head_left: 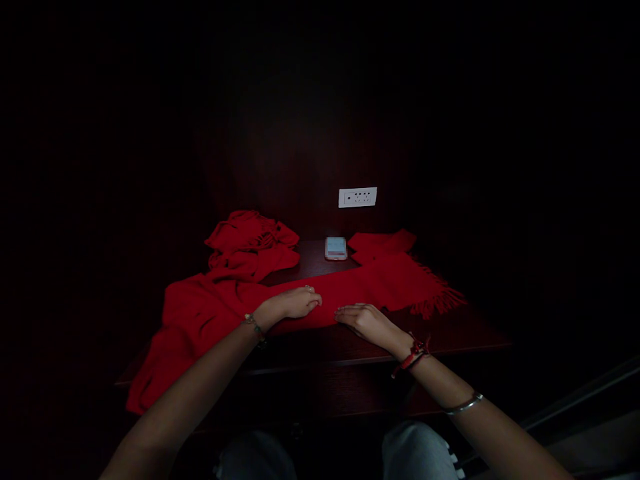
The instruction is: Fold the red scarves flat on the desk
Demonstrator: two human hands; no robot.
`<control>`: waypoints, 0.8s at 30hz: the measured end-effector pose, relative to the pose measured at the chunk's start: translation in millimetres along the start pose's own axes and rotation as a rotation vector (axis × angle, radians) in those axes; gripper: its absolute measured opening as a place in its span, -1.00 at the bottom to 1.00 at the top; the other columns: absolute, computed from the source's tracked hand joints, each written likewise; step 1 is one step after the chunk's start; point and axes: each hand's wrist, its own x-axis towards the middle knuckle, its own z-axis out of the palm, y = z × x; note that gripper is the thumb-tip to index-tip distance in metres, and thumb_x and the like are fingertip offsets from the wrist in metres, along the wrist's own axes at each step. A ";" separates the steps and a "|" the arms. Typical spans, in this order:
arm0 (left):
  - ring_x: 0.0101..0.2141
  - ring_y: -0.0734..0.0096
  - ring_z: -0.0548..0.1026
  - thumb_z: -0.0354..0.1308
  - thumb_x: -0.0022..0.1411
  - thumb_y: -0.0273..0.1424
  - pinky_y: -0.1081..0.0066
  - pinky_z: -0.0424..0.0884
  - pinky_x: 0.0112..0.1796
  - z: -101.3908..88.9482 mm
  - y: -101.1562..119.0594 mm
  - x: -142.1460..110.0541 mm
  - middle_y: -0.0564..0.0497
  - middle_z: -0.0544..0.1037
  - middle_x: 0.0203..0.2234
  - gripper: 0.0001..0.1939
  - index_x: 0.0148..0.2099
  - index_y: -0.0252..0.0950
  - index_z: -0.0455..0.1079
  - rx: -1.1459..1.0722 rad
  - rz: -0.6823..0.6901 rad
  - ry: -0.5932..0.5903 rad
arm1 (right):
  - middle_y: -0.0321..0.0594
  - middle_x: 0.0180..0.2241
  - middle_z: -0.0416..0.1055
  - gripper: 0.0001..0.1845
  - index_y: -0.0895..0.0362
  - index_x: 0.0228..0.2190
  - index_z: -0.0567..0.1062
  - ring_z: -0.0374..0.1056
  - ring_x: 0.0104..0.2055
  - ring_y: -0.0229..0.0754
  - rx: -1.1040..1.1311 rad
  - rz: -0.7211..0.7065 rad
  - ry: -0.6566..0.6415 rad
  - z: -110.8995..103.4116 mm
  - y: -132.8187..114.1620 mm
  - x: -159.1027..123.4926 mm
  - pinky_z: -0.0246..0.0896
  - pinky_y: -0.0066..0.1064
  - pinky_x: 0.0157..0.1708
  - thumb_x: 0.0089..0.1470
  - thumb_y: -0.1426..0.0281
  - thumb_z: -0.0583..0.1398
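Our scarf (373, 280) runs left to right along the table (450, 337). Our left hand (300, 302) curls over its middle; our right hand (367, 321), fingers together at the near edge, is nearer the fringe (437, 300). We cannot tell whether either grip pinches cloth.

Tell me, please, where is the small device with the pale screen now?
In the head view, the device lies on the dark table just right of centre, behind the fringed red cloth, below the left end of the white wall socket.
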 end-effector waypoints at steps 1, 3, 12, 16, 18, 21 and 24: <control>-0.21 0.44 0.36 -0.18 0.22 -0.47 0.49 0.24 -0.17 -1.3 -1.8 2.1 0.00 0.44 -0.25 -0.73 -0.16 -0.24 0.33 0.003 -0.096 -0.044 | -0.16 -0.17 0.42 -0.73 0.15 -0.21 0.42 0.34 -0.15 -0.20 0.004 -0.001 -0.001 -0.1 -0.1 0.2 0.21 -0.40 -0.15 0.02 0.56 0.08; -0.25 0.38 0.39 -0.15 0.18 -0.50 0.45 0.29 -0.24 -4.9 -9.2 3.7 -0.04 0.44 -0.25 -0.72 -0.14 -0.25 0.33 0.020 -0.317 -0.134 | -0.16 -0.18 0.42 -0.74 0.16 -0.22 0.43 0.34 -0.16 -0.21 0.011 -0.001 -0.002 0.0 0.0 0.5 0.21 -0.41 -0.15 0.03 0.56 0.07; -0.17 0.38 0.36 -0.18 0.13 -0.58 0.45 0.28 -0.18 -1.1 -12.5 -4.0 -0.07 0.37 -0.13 -0.60 -0.01 -0.24 0.25 0.002 -0.381 -0.098 | -0.15 -0.21 0.43 -0.76 0.17 -0.25 0.43 0.33 -0.16 -0.23 0.025 0.012 -0.004 -0.7 -0.7 1.8 0.20 -0.41 -0.14 0.03 0.57 0.06; -0.07 0.40 0.27 -0.15 0.14 -0.55 0.44 0.20 -0.09 6.3 -12.3 6.0 -0.02 0.30 -0.06 -0.58 0.03 -0.14 0.19 -0.036 -0.462 -0.069 | -0.14 -0.24 0.43 -0.76 0.17 -0.26 0.43 0.32 -0.16 -0.24 0.018 0.022 -0.019 -1.7 -0.8 1.2 0.19 -0.41 -0.14 0.03 0.57 0.05; -0.06 0.25 0.27 -0.14 0.15 -0.52 0.30 0.25 -0.13 6.4 -21.9 8.4 -0.12 0.27 -0.04 -0.59 0.04 -0.18 0.18 -0.018 -0.647 -0.076 | -0.14 -0.24 0.43 -0.75 0.17 -0.25 0.42 0.32 -0.16 -0.24 0.014 0.024 -0.024 -1.2 -0.2 0.7 0.19 -0.41 -0.14 0.03 0.58 0.04; -0.08 0.04 0.28 -0.18 0.16 -0.52 0.12 0.29 -0.24 6.4 -31.7 5.9 -0.29 0.26 -0.07 -0.62 0.02 -0.31 0.22 0.012 -0.774 -0.055 | -0.14 -0.24 0.43 -0.75 0.16 -0.25 0.42 0.32 -0.16 -0.24 0.015 0.019 -0.020 0.7 0.9 0.6 0.19 -0.41 -0.14 0.03 0.57 0.04; -0.02 0.06 0.21 -0.20 0.21 -0.44 0.11 0.24 -0.16 12.0 -24.9 2.4 -0.27 0.19 0.01 -0.62 0.06 -0.29 0.17 0.033 -0.695 0.028 | -0.13 -0.25 0.43 -0.76 0.17 -0.24 0.41 0.32 -0.17 -0.24 0.016 0.011 -0.009 2.4 1.3 1.2 0.19 -0.41 -0.15 0.05 0.55 0.04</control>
